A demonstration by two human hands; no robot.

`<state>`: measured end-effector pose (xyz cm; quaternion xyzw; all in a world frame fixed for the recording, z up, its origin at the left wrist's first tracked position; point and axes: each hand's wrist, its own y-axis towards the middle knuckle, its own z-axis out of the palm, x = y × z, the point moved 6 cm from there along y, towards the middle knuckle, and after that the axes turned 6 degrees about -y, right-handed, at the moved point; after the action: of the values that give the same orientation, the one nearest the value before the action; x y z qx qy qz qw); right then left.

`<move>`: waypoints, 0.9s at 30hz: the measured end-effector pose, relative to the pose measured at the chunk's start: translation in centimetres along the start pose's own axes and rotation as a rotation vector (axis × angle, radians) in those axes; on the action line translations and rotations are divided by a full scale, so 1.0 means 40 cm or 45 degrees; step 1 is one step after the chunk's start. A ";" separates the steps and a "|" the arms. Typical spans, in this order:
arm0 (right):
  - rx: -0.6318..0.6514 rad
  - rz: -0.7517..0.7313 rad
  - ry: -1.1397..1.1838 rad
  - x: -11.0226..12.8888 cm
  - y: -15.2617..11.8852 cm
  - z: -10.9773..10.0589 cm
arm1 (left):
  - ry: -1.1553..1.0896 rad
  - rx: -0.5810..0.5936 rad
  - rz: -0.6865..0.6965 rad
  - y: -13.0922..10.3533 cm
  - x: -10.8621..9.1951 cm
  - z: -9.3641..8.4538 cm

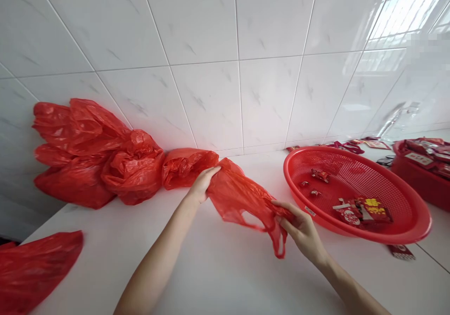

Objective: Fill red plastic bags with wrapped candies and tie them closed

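A thin red plastic bag (pixel 239 191) stretches between my two hands above the white table. My left hand (pixel 204 183) grips its far end, close to a bunched red bag (pixel 188 165) by the wall. Around the handle end, my right hand (pixel 297 226) has its fingers closed, and a handle loop hangs below them. The held bag looks flat, though I cannot see inside it. Right of my right hand stands a large red plastic basket (pixel 295 183) with a few small wrapped pieces (pixel 319 176) and a red packet (pixel 376 210) inside.
Several stuffed red bags (pixel 131 169) line the tiled wall (pixel 207 99) at left. Another red bag (pixel 38 268) lies at the near left. A second red container (pixel 404 174), heaped with red packets, stands far right. A small packet (pixel 401 251) lies below the basket's rim.
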<state>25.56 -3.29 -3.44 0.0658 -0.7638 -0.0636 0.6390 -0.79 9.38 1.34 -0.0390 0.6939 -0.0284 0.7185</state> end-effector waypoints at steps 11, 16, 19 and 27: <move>-0.011 0.084 0.292 0.005 0.002 -0.004 | 0.358 -0.060 0.556 -0.089 -0.050 0.026; 0.039 0.082 0.298 0.009 -0.003 0.006 | 0.722 1.008 0.880 -0.319 -0.033 0.250; 0.013 0.061 0.290 0.011 -0.006 -0.002 | 1.338 1.011 0.875 -0.349 0.016 0.295; 0.045 0.115 0.228 0.017 -0.015 -0.008 | 1.901 0.530 0.571 -0.221 -0.035 0.198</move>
<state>25.77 -3.99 -2.82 0.0480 -0.7068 -0.0152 0.7056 7.19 0.85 3.83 0.2653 0.9626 -0.0308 0.0462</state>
